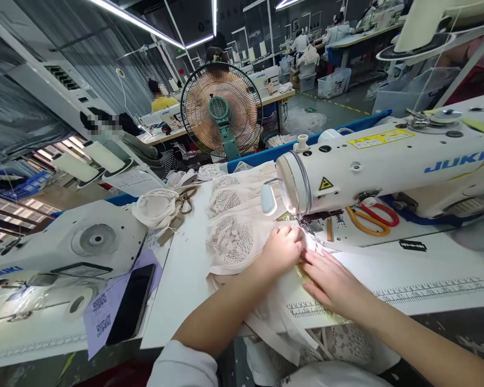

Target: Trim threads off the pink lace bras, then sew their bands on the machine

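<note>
A white JUKI sewing machine [355,172] stands in front of me, its lamp lighting the presser foot area. My left hand [281,250] is closed, its curled fingers holding a cream lace bra [234,242] close beside the presser foot. My right hand [333,279] lies with fingers stretched out on the pale fabric just right of the left one. Straps [280,341] hang over the table edge toward my lap. Exactly what cloth lies beneath my fingertips is partly hidden.
Orange-handled scissors [369,221] and a black blade [412,245] lie to the right. A phone [132,303] rests on purple paper [97,322] at the left, near a second machine [92,242] and a coil of cream tape [155,208]. A fan [221,110] stands beyond the table.
</note>
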A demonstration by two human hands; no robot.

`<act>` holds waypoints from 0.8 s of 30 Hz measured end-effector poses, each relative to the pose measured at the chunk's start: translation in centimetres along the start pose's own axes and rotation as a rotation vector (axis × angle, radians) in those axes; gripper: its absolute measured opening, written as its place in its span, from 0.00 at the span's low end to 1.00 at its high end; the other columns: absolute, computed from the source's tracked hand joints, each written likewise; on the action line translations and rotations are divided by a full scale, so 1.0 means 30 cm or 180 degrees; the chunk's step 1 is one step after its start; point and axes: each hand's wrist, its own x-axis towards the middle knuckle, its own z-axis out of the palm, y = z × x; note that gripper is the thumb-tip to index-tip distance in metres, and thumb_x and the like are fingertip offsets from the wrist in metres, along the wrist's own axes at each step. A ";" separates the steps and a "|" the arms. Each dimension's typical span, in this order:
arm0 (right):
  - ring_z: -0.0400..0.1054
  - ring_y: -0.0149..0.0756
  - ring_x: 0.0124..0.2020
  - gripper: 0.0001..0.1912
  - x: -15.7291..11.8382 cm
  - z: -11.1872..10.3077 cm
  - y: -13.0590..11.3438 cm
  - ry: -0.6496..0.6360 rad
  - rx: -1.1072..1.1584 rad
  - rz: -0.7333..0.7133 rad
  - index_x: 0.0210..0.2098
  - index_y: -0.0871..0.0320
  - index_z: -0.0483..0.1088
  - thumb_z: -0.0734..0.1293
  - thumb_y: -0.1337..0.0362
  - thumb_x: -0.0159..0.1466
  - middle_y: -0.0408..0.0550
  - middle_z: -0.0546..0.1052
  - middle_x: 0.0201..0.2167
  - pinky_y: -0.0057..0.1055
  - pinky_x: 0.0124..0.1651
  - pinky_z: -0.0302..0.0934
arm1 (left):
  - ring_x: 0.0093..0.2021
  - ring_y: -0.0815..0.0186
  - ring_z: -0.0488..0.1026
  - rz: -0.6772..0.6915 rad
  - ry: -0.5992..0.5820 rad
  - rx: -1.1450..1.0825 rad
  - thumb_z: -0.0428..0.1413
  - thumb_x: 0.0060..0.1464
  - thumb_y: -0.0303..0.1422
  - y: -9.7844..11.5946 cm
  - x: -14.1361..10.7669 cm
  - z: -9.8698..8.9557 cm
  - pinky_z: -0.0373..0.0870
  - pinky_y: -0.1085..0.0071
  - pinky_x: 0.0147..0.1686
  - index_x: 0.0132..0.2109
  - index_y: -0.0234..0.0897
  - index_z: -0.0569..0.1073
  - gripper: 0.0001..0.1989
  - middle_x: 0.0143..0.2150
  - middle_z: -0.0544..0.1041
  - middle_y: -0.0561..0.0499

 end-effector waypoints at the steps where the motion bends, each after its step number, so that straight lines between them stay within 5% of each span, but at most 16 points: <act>1: 0.63 0.48 0.56 0.14 0.006 0.003 -0.003 0.0028 0.0041 0.0022 0.45 0.58 0.69 0.61 0.68 0.60 0.56 0.73 0.50 0.53 0.58 0.56 | 0.45 0.59 0.68 0.0058 -0.0029 0.0005 0.44 0.60 0.29 0.007 -0.011 0.001 0.66 0.63 0.40 0.40 0.36 0.74 0.14 0.50 0.72 0.45; 7: 0.64 0.47 0.55 0.13 -0.007 0.008 -0.016 0.0239 0.0194 0.0078 0.43 0.59 0.70 0.60 0.69 0.60 0.55 0.74 0.48 0.52 0.59 0.57 | 0.36 0.64 0.70 -0.0059 0.0026 -0.0031 0.45 0.59 0.30 0.033 -0.076 0.004 0.67 0.68 0.29 0.56 0.39 0.65 0.19 0.54 0.71 0.50; 17: 0.68 0.42 0.51 0.15 -0.126 -0.014 0.058 0.0631 0.0030 0.0326 0.46 0.59 0.72 0.59 0.63 0.64 0.52 0.75 0.50 0.39 0.49 0.68 | 0.42 0.59 0.66 0.0319 0.0393 -0.0118 0.48 0.58 0.32 -0.010 -0.085 -0.011 0.69 0.64 0.42 0.46 0.36 0.69 0.11 0.49 0.72 0.48; 24: 0.68 0.44 0.51 0.15 -0.114 -0.020 0.051 0.0567 -0.0082 0.0228 0.43 0.60 0.73 0.58 0.64 0.64 0.53 0.75 0.50 0.39 0.48 0.68 | 0.40 0.60 0.65 0.0526 0.0491 -0.0146 0.50 0.56 0.31 -0.018 -0.083 -0.006 0.69 0.64 0.40 0.49 0.37 0.70 0.14 0.47 0.72 0.45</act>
